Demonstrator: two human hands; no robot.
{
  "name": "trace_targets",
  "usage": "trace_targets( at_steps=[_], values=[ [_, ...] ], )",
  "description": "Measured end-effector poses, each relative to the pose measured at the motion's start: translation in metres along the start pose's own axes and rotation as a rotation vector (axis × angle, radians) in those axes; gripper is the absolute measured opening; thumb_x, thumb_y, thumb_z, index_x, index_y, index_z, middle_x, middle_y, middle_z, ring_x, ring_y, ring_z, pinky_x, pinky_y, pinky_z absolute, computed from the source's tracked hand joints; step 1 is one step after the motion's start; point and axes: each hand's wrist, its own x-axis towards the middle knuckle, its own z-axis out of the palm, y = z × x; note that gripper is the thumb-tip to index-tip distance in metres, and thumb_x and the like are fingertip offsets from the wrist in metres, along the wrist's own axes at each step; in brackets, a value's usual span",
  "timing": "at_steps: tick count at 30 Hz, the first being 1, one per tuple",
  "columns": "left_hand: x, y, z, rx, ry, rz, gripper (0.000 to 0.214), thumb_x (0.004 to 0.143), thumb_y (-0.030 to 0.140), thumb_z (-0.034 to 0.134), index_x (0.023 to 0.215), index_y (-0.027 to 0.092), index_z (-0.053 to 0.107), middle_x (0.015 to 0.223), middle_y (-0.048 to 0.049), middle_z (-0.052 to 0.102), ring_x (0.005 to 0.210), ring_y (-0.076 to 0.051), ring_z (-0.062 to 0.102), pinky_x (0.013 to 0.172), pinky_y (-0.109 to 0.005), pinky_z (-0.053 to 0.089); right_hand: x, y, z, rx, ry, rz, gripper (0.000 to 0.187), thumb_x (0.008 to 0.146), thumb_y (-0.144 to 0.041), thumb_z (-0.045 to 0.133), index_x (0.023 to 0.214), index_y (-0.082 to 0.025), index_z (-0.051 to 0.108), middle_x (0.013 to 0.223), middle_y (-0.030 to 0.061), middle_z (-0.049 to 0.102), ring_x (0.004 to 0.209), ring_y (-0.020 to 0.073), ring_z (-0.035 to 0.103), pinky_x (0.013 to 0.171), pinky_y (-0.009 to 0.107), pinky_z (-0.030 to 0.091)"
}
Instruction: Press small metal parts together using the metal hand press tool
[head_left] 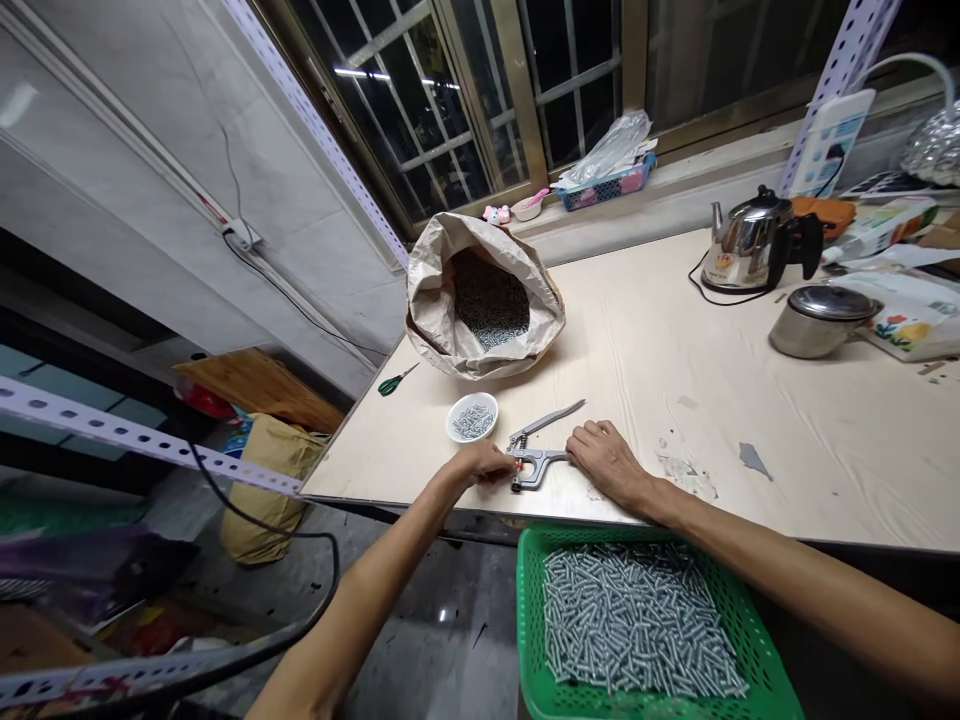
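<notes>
A pair of grey hand pliers (534,466) with a C-shaped head and a spring, like snap-fastener pliers, lies near the table's front edge, its handles spread apart. My right hand (609,462) rests on the table with its fingers closed over the end of the lower handle. At the head of the pliers, my left hand (489,464) has its fingers pinched together by a small red part; whatever they hold is hidden. Just behind my left hand stands a white bowl (472,418) of small metal pieces. Below the table edge, a green basket (529,620) holds many silvery screws (637,620).
A large open paper sack (431,310) with metal pieces inside stands behind the bowl. Green-handled scissors (391,384) lie at the left edge. At the right are a kettle (750,240), a lidded metal pot (810,325) and plastic packages (922,315). A perforated metal bar (150,433) crosses at left.
</notes>
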Motion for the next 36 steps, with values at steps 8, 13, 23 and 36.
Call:
trace_targets(
  at_steps=[8,13,23,36],
  values=[
    [-0.073,-0.002,0.021,-0.113,-0.206,0.245,0.017,0.070,0.032,0.068,0.073,0.015,0.071,0.066,-0.0012,0.065,0.060,-0.013,0.056,0.056,-0.023,0.041,-0.002,-0.001,0.002,0.046,0.026,0.010,0.012,0.092,-0.016,0.053,0.079,-0.017,0.056,0.080,0.0047,0.056,0.079,0.0211,0.043,0.070,0.034,0.028],
    [-0.040,-0.009,-0.012,0.304,0.438,0.215,0.025,0.087,0.028,0.051,0.094,0.018,0.072,0.101,-0.0089,0.070,0.093,-0.022,0.062,0.074,-0.029,0.042,-0.004,-0.004,0.003,0.059,0.048,0.015,0.013,0.090,-0.012,0.052,0.078,-0.016,0.056,0.080,0.0052,0.054,0.076,0.0209,0.044,0.069,0.033,0.029],
    [0.041,-0.012,-0.026,0.562,0.393,0.211,0.023,0.084,0.022,0.050,0.081,0.016,0.072,0.097,-0.0099,0.067,0.090,-0.021,0.061,0.070,-0.026,0.041,-0.003,-0.003,0.006,0.056,0.062,0.007,0.012,0.089,-0.012,0.055,0.078,-0.017,0.057,0.080,0.0045,0.055,0.075,0.0207,0.046,0.069,0.033,0.031],
    [0.015,-0.015,-0.028,0.496,0.471,0.227,0.031,0.088,0.015,0.038,0.093,0.012,0.068,0.101,-0.0135,0.063,0.088,-0.021,0.062,0.075,-0.028,0.045,-0.001,-0.004,-0.002,0.120,-0.007,0.024,0.011,0.090,-0.022,0.060,0.100,-0.019,0.060,0.088,0.0046,0.057,0.081,0.0202,0.048,0.070,0.032,0.031]
  ],
)
